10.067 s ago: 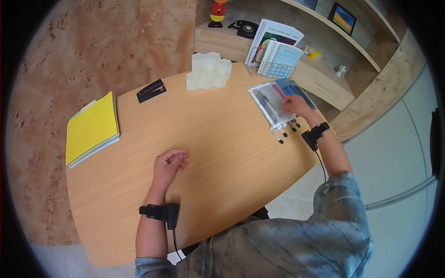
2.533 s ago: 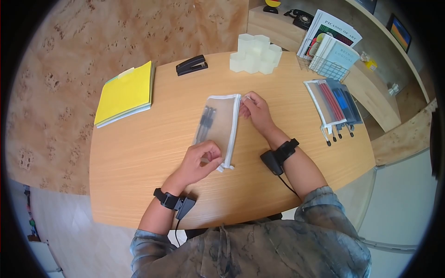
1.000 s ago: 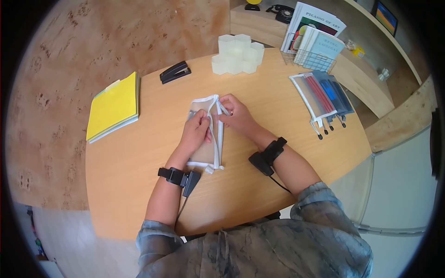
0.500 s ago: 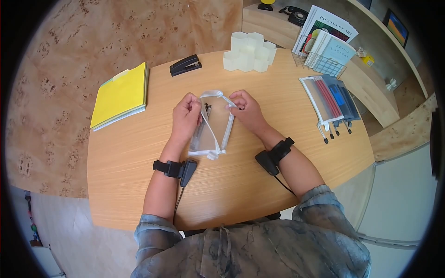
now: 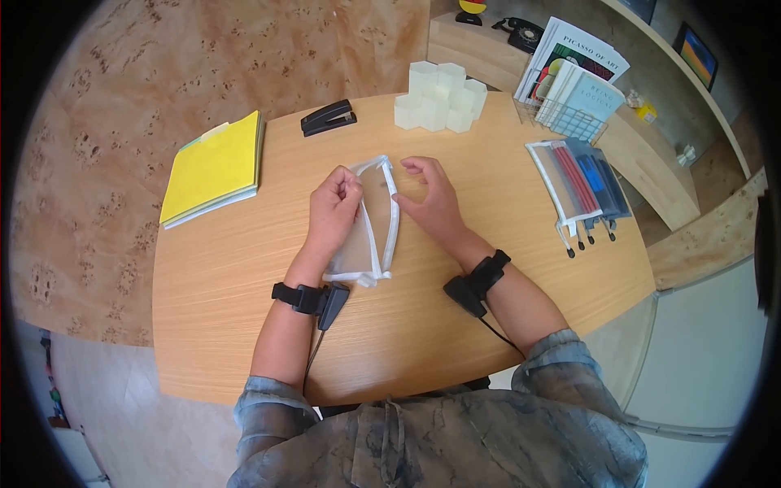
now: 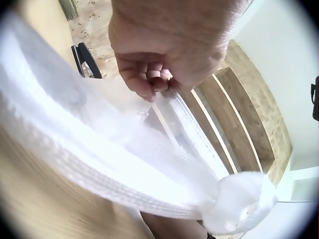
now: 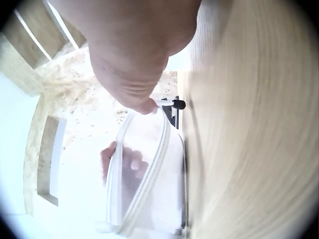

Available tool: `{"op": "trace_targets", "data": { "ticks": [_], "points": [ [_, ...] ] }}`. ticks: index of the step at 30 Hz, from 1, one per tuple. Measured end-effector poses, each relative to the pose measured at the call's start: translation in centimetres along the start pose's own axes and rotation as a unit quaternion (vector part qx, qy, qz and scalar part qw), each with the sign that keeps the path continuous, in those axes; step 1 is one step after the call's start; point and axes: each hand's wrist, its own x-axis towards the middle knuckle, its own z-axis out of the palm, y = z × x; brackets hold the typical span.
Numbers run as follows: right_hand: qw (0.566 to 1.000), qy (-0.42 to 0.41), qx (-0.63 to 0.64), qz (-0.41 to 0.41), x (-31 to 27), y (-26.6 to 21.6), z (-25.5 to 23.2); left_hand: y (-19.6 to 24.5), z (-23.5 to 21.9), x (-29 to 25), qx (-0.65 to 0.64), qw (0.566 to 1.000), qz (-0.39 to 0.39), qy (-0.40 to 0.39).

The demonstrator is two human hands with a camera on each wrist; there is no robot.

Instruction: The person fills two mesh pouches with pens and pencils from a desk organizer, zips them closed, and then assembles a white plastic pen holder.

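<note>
A translucent mesh zip pouch (image 5: 351, 256) with white edging stands tilted on the table between the hands, its zipped mouth spread apart. My left hand (image 5: 332, 213) pinches one side of that mouth; the left wrist view shows its fingertips and thumb on the white zipper band (image 6: 192, 127). My right hand (image 5: 437, 203) is at the opposite side, fingers loosely bent and apart, the thumb tip right at the zipper edge. In the right wrist view a black-tipped zipper pull (image 7: 178, 104) sticks out beside that thumb. The pouch's contents are mostly hidden.
More pouches (image 5: 582, 183), with red and blue contents, lie at the right. Around the back stand a stapler (image 5: 328, 119), a white hexagonal holder (image 5: 439, 98) and a wire rack (image 5: 569, 122) of books. A yellow folder (image 5: 213, 167) lies on papers at the left.
The pouch came from the right-hand pile to the middle, and its zipper was opened. My left hand now pulls one side up; my right hand has loosened from the other edge.
</note>
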Motion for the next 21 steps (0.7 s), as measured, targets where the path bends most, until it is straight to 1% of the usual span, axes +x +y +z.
{"op": "trace_targets", "data": {
  "ticks": [2, 5, 6, 8, 11, 14, 15, 16, 18, 20, 21],
  "points": [
    [1.0, 0.0, 0.01, -0.004, -0.3, -0.8, 0.2, 0.0, 0.0, 0.0, -0.004, 1.0, 0.0, -0.002],
    [0.998, -0.056, 0.026, -0.027, -0.8, -1.0, 0.2, 0.1, 0.0, 0.0, -0.017, 1.0, -0.003, 0.002],
    [0.992, -0.094, 0.082, 0.027, -1.0, -1.1, 0.5, 0.0, 0.0, 0.1, -0.02, 1.0, -0.005, 0.0],
    [0.958, -0.167, 0.193, 0.133, -1.7, -1.7, 1.4, 0.0, 0.2, -0.1, -0.027, 1.0, -0.01, -0.006],
    [0.936, -0.237, 0.155, 0.207, -2.2, -3.2, 1.7, 0.3, 1.2, -0.5, 0.026, 0.999, 0.021, 0.009],
    [0.977, -0.167, 0.105, 0.079, -3.1, -1.3, 2.8, 1.4, 2.6, -1.6, 0.143, 0.985, 0.092, -0.018],
    [0.985, -0.147, 0.083, 0.035, -3.2, -0.7, 2.8, 1.9, 3.2, -2.0, 0.139, 0.984, 0.103, -0.033],
    [0.969, -0.179, 0.142, 0.089, -3.6, 0.2, 2.7, 2.3, 3.8, -2.4, 0.136, 0.983, 0.113, -0.049],
    [0.935, -0.173, 0.276, 0.141, -4.4, 1.2, 2.8, 3.3, 4.9, -3.4, 0.139, 0.98, 0.123, -0.072],
    [0.879, -0.16, 0.405, 0.193, -5.1, 1.9, 2.9, 4.1, 5.6, -4.1, 0.153, 0.976, 0.125, -0.091],
    [0.845, -0.151, 0.465, 0.218, -5.5, 2.2, 3.0, 3.9, 5.6, -4.2, 0.137, 0.979, 0.126, -0.085]
  ]
}}
